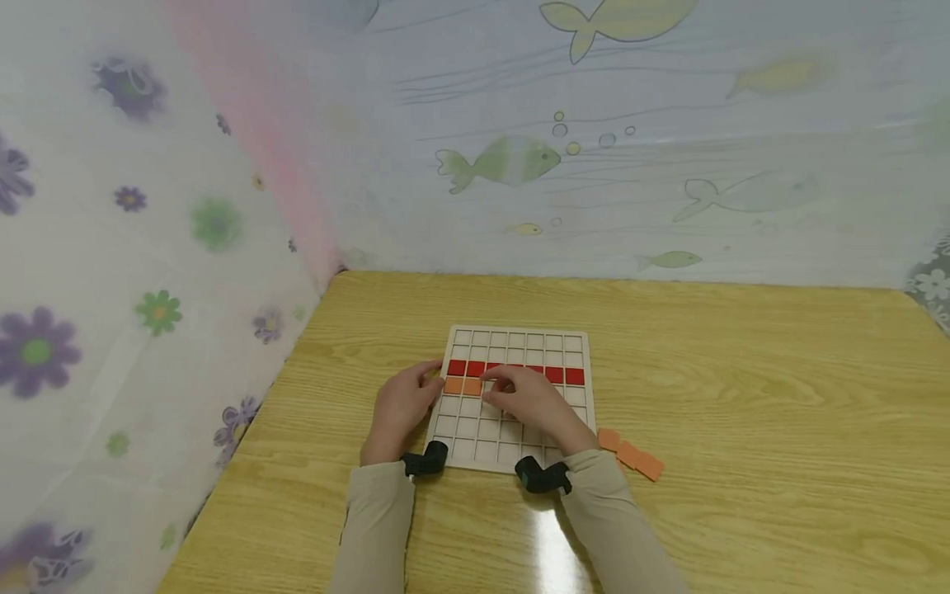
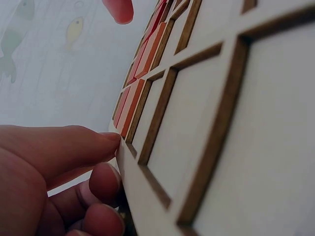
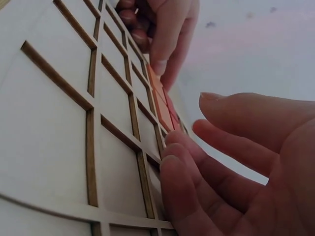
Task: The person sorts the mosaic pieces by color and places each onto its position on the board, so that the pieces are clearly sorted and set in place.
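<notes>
A pale wooden grid board (image 1: 467,427) lies on the table with a row of red tiles (image 1: 554,375) across it. Below that row, two orange tiles (image 1: 472,386) fill the leftmost cells. My left hand (image 1: 401,408) holds the board's left edge, thumb (image 2: 101,145) on the rim by the first orange tile and the other fingers bent against the side. Over the board, the right hand (image 1: 530,400) has its fingertips (image 3: 174,182) at the cells just right of the second orange tile. Its thumb stands apart from the fingers, with no tile between them.
Several loose orange tiles (image 1: 629,455) lie overlapping on the wood-grain table (image 1: 779,429), right of the board. Each wrist wears a dark camera mount (image 1: 426,459). Fish-patterned sheeting (image 1: 594,206) hangs behind the table, and flower-patterned sheeting (image 1: 96,264) is at the left.
</notes>
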Tool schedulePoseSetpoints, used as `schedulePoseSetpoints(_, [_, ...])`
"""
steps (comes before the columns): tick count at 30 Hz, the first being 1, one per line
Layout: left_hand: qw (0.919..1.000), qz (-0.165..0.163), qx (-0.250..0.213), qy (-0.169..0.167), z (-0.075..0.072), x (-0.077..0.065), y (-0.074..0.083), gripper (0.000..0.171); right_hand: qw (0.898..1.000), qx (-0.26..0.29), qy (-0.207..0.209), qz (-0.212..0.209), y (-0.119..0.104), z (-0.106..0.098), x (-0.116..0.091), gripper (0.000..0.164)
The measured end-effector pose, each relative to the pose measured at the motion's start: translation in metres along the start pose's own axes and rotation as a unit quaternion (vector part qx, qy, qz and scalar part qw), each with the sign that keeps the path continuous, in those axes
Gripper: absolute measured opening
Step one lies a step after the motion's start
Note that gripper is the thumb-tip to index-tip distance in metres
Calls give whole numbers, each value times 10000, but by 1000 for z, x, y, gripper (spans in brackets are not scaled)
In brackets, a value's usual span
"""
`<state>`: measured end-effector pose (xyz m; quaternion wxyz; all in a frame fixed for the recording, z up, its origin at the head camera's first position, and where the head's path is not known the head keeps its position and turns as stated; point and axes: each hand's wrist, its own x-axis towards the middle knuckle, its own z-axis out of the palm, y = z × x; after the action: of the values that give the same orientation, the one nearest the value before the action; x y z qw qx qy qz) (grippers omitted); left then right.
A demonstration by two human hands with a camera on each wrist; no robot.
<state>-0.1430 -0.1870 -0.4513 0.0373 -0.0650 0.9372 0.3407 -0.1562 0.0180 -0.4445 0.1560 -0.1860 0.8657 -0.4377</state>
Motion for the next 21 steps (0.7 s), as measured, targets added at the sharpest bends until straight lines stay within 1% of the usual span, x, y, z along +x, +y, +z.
schedulePoseSetpoints(7, [10000, -13, 57, 10, 1, 1, -1, 35, 9986, 283, -444, -100, -3, -4, -3, 30])
schedulePoseSetpoints(11, [10000, -23, 14, -12, 2, 2, -2, 35, 9977, 348, -566, -117, -5, -6, -5, 32])
schedulePoseSetpoints(16, [9998, -152, -123, -17, 1, 1, -2, 35, 9975, 246, -627, -200, -8, -5, -8, 34])
schedulePoseSetpoints(21, [9998, -150, -112, -45, 0, 0, -1, 35, 9975, -11, -641, -300, -9, -4, -11, 32])
